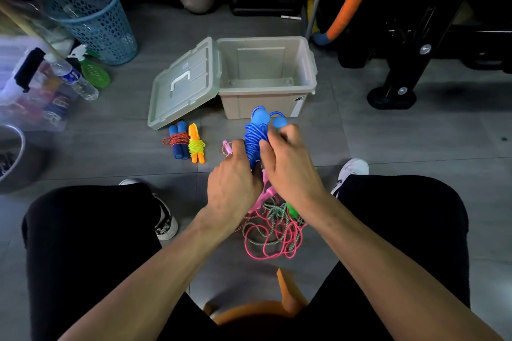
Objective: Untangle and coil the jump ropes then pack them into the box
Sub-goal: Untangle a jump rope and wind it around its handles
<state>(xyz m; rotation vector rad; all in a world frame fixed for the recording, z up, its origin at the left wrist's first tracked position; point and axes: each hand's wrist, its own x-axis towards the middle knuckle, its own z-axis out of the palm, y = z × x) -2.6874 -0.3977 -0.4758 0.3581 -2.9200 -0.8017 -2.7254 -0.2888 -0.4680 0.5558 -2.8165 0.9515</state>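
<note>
Both hands, left hand (231, 183) and right hand (288, 163), are gripping the coiled blue rope (253, 138); box (304, 63) is sitting open, holding nothing.

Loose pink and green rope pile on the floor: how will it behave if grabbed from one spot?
Probably floppy: the pink and green rope pile lies in slack, overlapping loops, so lifting one point likely drags trailing strands. The cords cross each other, so both may come up snagged together. Likely light; the wrapped blue rope in both hands holds its shape better.
</note>
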